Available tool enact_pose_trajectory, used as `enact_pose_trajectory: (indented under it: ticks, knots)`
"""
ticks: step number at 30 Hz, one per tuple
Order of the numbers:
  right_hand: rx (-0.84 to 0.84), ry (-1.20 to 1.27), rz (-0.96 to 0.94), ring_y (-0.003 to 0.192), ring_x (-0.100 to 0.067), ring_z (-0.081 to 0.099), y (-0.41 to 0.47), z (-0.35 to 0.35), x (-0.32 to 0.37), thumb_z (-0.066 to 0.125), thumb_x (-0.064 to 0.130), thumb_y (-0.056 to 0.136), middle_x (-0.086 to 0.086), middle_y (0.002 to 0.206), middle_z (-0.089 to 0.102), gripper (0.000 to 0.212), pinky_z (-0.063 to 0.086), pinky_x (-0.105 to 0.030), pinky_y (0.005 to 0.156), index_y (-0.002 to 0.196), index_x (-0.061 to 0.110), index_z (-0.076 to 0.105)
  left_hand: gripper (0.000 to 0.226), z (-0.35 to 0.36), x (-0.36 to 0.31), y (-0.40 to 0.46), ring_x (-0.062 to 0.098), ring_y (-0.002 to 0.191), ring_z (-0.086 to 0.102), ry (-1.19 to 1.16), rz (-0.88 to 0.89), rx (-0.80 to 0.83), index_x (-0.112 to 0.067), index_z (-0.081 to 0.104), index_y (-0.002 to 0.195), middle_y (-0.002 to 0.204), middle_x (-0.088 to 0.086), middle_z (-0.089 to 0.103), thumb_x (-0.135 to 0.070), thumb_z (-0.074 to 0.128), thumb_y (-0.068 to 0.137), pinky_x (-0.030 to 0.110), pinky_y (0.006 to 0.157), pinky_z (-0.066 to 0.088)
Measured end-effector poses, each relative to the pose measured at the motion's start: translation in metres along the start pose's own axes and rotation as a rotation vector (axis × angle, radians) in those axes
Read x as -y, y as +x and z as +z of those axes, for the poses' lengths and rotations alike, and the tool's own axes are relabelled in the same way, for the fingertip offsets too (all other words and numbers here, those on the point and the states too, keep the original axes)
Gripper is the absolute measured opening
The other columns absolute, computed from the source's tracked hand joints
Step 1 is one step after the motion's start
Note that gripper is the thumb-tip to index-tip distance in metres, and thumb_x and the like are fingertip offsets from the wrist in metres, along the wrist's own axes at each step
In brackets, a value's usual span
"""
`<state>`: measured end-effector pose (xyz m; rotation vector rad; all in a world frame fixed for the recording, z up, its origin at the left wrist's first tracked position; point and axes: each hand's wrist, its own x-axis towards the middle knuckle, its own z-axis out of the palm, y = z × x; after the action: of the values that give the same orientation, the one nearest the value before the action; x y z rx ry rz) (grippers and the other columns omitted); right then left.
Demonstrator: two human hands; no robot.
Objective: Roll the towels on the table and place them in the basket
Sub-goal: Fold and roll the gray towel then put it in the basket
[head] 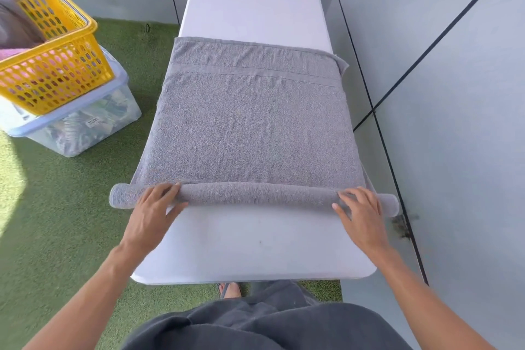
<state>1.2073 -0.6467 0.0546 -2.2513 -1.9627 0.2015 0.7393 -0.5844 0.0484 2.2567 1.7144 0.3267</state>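
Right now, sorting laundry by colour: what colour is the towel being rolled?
Plain grey towel, clearest in the head view.

Both hands (154,204) on part-rolled grey towel (250,128).
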Motion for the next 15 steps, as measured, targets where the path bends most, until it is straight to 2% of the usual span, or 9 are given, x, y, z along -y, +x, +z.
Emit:
enact_pose_trajectory:
  ticks: [2,4,6,8,10,12,14,15]
  knots:
    - [0.049,-0.057,-0.008,0.127,-0.023,0.041,-0.003,0.002,-0.001,0.061,0.053,0.087,0.005,0.125,0.054,0.051,0.029,-0.041,0.108,0.124,0.017,0.062,0.061,0.004,0.004,-0.006,0.032,0.112,0.051,0.037,0.033,0.039,-0.004,0.054,0.132,0.122,0.010,0.056,-0.026,0.076,0.079,0.049,0.096,0.047]
    - [0.118,-0.089,-0.013,0.125,-0.023,0.043,-0.001,0.001,-0.002,0.067,0.048,0.084,0.004,0.128,0.055,0.055,0.028,-0.041,0.108,0.128,0.017,0.059,0.058,0.001,0.004,-0.005,0.034,0.111,0.054,0.014,-0.006,0.040,-0.005,0.058,0.128,0.119,0.009,0.059,-0.014,0.079,0.075,0.049,0.095,0.047]
    - [0.136,-0.061,-0.021,0.122,-0.023,0.048,0.002,-0.004,-0.001,0.070,0.035,0.084,0.002,0.125,0.058,0.049,0.030,-0.040,0.106,0.127,0.016,0.060,0.048,-0.004,0.006,0.000,0.033,0.109,0.056,-0.015,-0.048,0.061,-0.007,0.063,0.122,0.115,0.007,0.064,-0.009,0.077,0.077,0.048,0.092,0.048]
    - [0.160,-0.012,-0.045,0.117,-0.023,0.051,0.001,-0.009,-0.003,0.069,0.029,0.085,0.002,0.118,0.061,0.040,0.034,-0.038,0.100,0.123,0.014,0.063,0.041,-0.013,0.008,0.004,0.028,0.106,0.057,-0.051,-0.075,0.165,-0.011,0.065,0.122,0.112,0.004,0.066,-0.014,0.073,0.082,0.044,0.090,0.047]
    - [0.265,0.055,-0.038,0.112,-0.021,0.053,0.001,-0.015,-0.013,0.069,0.028,0.087,0.001,0.114,0.062,0.036,0.038,-0.038,0.097,0.119,0.015,0.064,0.038,-0.020,0.014,0.005,0.023,0.102,0.057,-0.124,-0.127,0.307,-0.016,0.064,0.123,0.107,0.000,0.064,-0.018,0.071,0.086,0.037,0.087,0.045]
    - [0.411,0.166,0.026,0.109,-0.019,0.056,0.003,-0.023,-0.022,0.072,0.028,0.085,0.002,0.109,0.064,0.033,0.040,-0.034,0.092,0.115,0.016,0.067,0.039,-0.026,0.023,0.005,0.021,0.109,0.057,-0.229,-0.229,0.462,-0.023,0.062,0.125,0.112,-0.002,0.063,-0.017,0.070,0.087,0.033,0.093,0.042]
    - [0.515,0.312,0.107,0.107,-0.012,0.057,0.008,-0.030,-0.024,0.074,0.025,0.083,0.008,0.106,0.064,0.028,0.038,-0.026,0.086,0.111,0.023,0.067,0.041,-0.032,0.028,0.010,0.017,0.111,0.058,-0.316,-0.275,0.524,-0.031,0.063,0.122,0.116,-0.006,0.065,-0.014,0.071,0.086,0.034,0.096,0.044]
    - [0.504,0.389,0.141,0.106,-0.009,0.057,0.011,-0.030,-0.022,0.074,0.021,0.083,0.010,0.105,0.064,0.026,0.036,-0.024,0.086,0.108,0.026,0.066,0.041,-0.033,0.027,0.013,0.015,0.108,0.059,-0.351,-0.288,0.509,-0.031,0.065,0.121,0.114,-0.008,0.066,-0.011,0.071,0.085,0.031,0.092,0.045]
